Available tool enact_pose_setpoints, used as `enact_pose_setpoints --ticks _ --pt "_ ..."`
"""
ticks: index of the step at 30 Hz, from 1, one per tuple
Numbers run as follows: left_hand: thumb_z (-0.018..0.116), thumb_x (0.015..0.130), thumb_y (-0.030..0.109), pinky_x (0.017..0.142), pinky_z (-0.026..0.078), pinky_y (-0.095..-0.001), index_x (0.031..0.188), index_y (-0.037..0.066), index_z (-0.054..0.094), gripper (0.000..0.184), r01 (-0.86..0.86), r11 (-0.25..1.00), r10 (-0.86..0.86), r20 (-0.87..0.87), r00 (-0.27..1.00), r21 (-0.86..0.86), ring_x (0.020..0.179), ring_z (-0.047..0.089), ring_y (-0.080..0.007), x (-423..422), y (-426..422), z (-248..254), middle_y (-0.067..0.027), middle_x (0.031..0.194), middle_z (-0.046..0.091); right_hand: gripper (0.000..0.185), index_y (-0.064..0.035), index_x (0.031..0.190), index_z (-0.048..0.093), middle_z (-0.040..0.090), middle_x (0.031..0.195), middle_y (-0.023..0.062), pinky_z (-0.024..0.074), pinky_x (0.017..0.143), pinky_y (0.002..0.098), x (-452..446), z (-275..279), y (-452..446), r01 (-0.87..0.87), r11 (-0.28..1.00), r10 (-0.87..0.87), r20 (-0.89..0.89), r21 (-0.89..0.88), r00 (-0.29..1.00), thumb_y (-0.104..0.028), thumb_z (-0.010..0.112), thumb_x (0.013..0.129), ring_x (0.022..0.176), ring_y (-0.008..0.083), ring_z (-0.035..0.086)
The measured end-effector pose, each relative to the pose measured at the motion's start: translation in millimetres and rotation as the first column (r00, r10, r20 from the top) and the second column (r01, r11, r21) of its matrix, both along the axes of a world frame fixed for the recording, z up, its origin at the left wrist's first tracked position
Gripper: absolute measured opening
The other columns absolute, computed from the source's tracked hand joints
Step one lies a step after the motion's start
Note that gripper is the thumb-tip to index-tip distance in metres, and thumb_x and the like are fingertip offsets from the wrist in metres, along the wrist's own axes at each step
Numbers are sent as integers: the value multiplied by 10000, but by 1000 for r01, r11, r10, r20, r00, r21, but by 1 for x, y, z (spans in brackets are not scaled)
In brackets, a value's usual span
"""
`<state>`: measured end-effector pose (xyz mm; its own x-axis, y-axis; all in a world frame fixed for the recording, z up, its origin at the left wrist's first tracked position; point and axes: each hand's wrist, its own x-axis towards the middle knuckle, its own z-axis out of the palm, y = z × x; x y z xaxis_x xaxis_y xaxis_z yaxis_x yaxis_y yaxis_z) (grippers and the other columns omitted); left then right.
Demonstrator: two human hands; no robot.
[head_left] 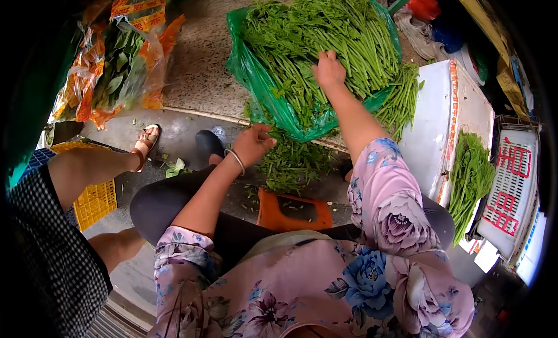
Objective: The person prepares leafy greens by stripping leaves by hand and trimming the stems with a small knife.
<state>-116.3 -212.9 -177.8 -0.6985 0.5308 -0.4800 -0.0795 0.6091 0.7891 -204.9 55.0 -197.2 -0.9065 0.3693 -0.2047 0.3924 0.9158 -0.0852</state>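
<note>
A large heap of leafy green stems point(354, 42) lies on a spread green plastic bag point(238, 62). My right hand point(329, 69) rests on the middle of this heap, its fingers curled down into the stems; how many it grips is hidden. My left hand point(254, 145) hangs in front of the bag's near edge, thumb and fingers bent but apart, and nothing shows between them. Below it, a loose pile of cut green leaves and stem bits point(293, 164) covers the floor. A pale bracelet point(235, 162) circles my left wrist.
An orange plastic stool point(294, 210) stands between my legs. To the right is a white foam box point(429, 120), with more stems point(472, 172) beyond it. Another person's leg point(96, 169) is close at left, near a yellow crate point(96, 204) and bagged leafy greens point(119, 65).
</note>
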Motion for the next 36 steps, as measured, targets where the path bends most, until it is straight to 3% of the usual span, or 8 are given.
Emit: enact_pose_setpoints --ticks 9,12,14,16,19,26,30,36 --pt "627 770 186 706 465 -304 1115 29 474 409 0 1000 0 -15 1000 23 838 570 -192 1 7 -2 -120 924 593 256 -108 1023 575 569 899 122 486 644 392 1 23 24 -87 979 90 9 -184 996 -235 559 802 750 278 568" --pt "633 761 175 687 468 -296 1105 26 478 406 6 999 -6 -1 1000 38 820 572 -184 1 12 -1 -118 927 593 263 -63 962 612 609 789 110 478 617 380 2 24 42 -129 950 63 -231 -283 971 -247 594 775 714 249 580" --pt "626 766 184 654 468 -284 1102 23 478 401 4 998 -3 -20 1000 59 791 570 -170 2 13 0 -114 921 593 348 -17 970 603 618 838 95 465 574 351 3 36 47 -237 756 -47 -412 -610 910 -283 635 746 716 212 586" --pt "621 771 194 639 468 -282 1104 22 476 402 -1 999 1 7 1000 37 780 568 -168 2 16 6 -110 925 592 302 -16 909 622 613 754 48 418 491 282 8 61 49 -270 738 -106 -501 -618 859 -267 649 743 603 139 554" --pt "607 784 208 629 465 -279 1108 22 475 396 -41 998 35 93 995 57 777 562 -162 -1 19 13 -102 945 586 131 -47 849 611 602 741 -8 286 373 175 26 102 43 -75 237 -320 -151 -969 935 -163 605 789 489 28 402" --pt "516 841 393 877 352 -357 1180 52 426 490 -461 807 286 439 852 370 1058 479 -196 -1 38 52 -94 1123 526 126 -43 819 592 613 761 27 287 353 162 86 86 -35 -29 -223 -402 65 -974 913 -150 630 764 493 27 430" --pt "473 881 303 770 423 -313 1210 76 398 406 -587 663 299 554 777 465 885 534 -153 6 44 58 -44 1035 544 128 -71 783 580 508 642 -51 291 360 161 116 63 -90 72 -243 -417 171 -967 893 -183 640 766 499 23 425" --pt "477 882 190 604 478 -317 1182 92 419 321 -721 563 360 665 654 404 707 543 -141 14 38 47 -33 944 559 248 -25 940 587 568 729 -11 413 442 203 133 68 -124 127 71 -438 83 -989 895 -226 611 796 600 63 524"
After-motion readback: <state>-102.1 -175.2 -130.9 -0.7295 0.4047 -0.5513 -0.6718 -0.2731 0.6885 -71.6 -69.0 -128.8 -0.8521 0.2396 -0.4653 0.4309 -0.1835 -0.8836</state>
